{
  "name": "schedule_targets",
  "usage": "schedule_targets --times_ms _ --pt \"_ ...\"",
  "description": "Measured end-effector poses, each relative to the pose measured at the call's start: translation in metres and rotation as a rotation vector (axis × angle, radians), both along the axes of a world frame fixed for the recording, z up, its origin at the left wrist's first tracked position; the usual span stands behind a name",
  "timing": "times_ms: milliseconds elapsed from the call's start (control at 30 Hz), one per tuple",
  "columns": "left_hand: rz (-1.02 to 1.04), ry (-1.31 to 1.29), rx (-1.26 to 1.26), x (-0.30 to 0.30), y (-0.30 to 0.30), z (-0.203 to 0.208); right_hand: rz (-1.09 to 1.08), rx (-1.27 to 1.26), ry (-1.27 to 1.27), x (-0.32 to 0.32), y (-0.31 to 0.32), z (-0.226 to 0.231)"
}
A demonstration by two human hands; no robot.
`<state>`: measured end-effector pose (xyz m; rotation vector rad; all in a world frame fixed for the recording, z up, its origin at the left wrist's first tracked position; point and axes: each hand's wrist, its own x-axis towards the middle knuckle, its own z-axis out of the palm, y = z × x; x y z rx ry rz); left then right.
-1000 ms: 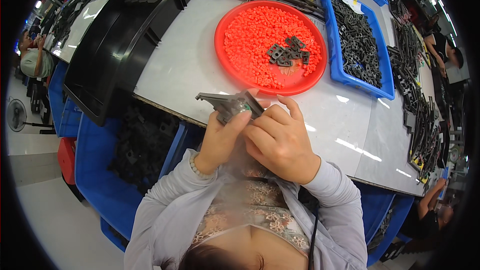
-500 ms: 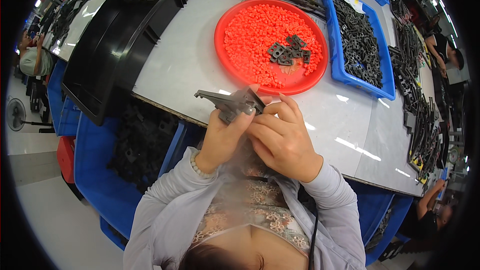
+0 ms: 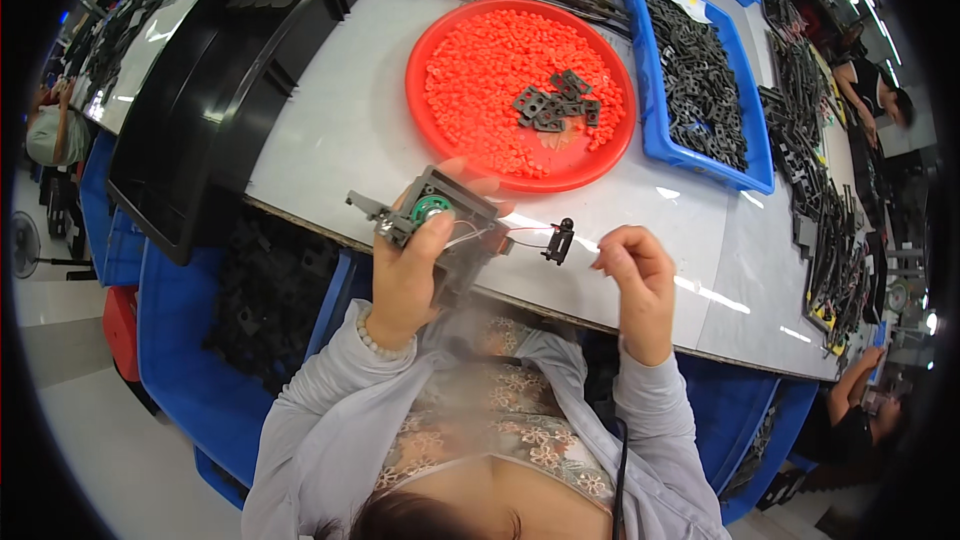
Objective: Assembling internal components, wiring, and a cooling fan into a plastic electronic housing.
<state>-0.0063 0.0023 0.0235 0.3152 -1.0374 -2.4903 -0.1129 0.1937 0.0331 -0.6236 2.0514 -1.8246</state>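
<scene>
My left hand (image 3: 410,275) grips a dark grey plastic housing (image 3: 455,202) by its side, thumb on top. Set in the housing is a round green part (image 3: 431,207), with thin wires running from it. A thin red wire leads right to a small black plastic piece (image 3: 560,241), which is off the housing, between my two hands. My right hand (image 3: 645,285) is beside that piece but apart from it. Its fingers are curled with the thumb against them; anything pinched there is too small to make out.
A round red tray (image 3: 420,130) of small orange-red pieces and several black parts lies ahead. To its right stands a blue bin (image 3: 757,165) of black parts; a large black casing (image 3: 190,110) leans at left. A blue crate (image 3: 180,340) is below the table edge. Other people work at both sides.
My right hand has moved away from the housing to the right. The housing has turned, and its green part, the wires and the small black piece now show.
</scene>
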Motion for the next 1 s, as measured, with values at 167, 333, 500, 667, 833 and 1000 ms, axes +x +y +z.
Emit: schedule_targets --times_ms 167,333,500,667,833,1000 --pt "0.016 0.024 0.014 -0.001 0.004 0.003 0.104 -0.2 -0.602 0.012 -0.008 -0.013" --pt "0.054 0.019 -0.173 0.001 0.005 -0.003 0.144 -0.181 -0.631 0.014 -0.023 -0.003" --pt "0.117 0.015 -0.262 0.0 0.009 -0.008 0.361 -0.046 -0.509 0.024 -0.026 -0.011" --pt "0.121 0.005 -0.299 0.0 0.013 -0.006 0.417 -0.053 -0.671 0.034 -0.041 -0.009" --pt "0.132 -0.011 -0.341 0.002 0.015 -0.007 0.407 -0.036 -0.721 0.035 -0.042 -0.012" --pt "0.159 -0.051 -0.445 0.001 0.02 -0.003 0.391 -0.098 -0.828 0.038 -0.041 -0.019"
